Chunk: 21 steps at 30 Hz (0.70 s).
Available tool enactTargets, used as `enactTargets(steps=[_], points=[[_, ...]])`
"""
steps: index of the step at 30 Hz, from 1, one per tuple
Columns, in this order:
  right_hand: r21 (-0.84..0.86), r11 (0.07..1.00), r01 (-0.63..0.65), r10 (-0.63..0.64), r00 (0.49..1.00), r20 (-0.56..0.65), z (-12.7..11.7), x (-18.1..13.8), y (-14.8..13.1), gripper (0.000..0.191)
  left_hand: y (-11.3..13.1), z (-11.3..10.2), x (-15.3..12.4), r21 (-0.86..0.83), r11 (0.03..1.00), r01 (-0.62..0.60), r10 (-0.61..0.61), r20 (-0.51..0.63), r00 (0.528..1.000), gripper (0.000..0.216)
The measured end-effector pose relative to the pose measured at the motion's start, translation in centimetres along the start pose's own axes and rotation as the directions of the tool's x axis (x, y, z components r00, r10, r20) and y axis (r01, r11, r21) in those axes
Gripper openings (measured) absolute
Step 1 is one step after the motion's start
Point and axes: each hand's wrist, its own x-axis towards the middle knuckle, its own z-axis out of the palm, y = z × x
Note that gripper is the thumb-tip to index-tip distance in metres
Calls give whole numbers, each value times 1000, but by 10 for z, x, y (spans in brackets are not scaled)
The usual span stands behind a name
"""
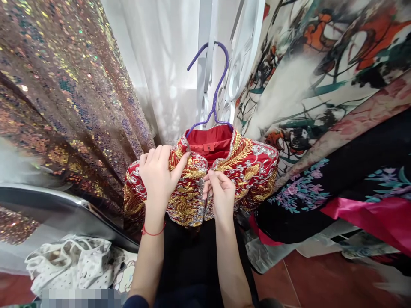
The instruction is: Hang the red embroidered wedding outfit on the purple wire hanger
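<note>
A red jacket (184, 205) with dense gold and silver embroidery hangs on a purple hanger (215, 105). Its stand collar is open at the neck, and a small red size label (208, 147) marked S shows on the lining. My left hand (158, 171) grips the jacket's left-side shoulder, thumb along the front by the collar and fingers over the top. At the front opening just under the collar, my right hand (222, 190) pinches the edge between thumb and fingertips. What fastening lies under those fingertips is hidden.
A sequined curtain (73, 85) hangs at left, above a dark chair-like edge (64, 205) and a dotted white cloth (70, 263). The hanger hooks on a white rack (207, 64). Patterned fabric (308, 81) and black embroidered clothing (321, 184) crowd the right.
</note>
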Motion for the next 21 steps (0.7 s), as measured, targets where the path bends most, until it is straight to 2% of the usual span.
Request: enactTargets(steps=[7, 11, 14, 16, 18, 20, 21], points=[[-91, 995, 30, -27, 999, 27, -3, -4, 1, 37, -4, 6, -3, -30, 999, 29, -28, 39, 999, 33], [-121, 992, -23, 27, 999, 30, -14, -6, 13, 38, -2, 12, 0, -112, 992, 60, -56, 40, 998, 38], [-140, 986, -94, 101, 994, 44, -25, -8, 33, 38, 5, 15, -9, -237, 966, 105, -114, -25, 993, 46], [-159, 974, -161, 171, 984, 49, -32, -12, 50, 39, 15, 17, -28, -293, 945, 148, -195, -138, 971, 48], [-169, 960, -224, 237, 970, 57, -37, -19, 68, 41, 26, 22, -60, -336, 923, 189, -281, -249, 927, 41], [-169, 946, -276, 293, 952, 86, -40, -26, 86, 46, 36, 32, -98, -395, 888, 234, -343, -233, 910, 33], [-170, 939, -298, 318, 942, 105, -42, -29, 94, 49, 40, 38, -116, -428, 857, 285, -383, -160, 910, 30]])
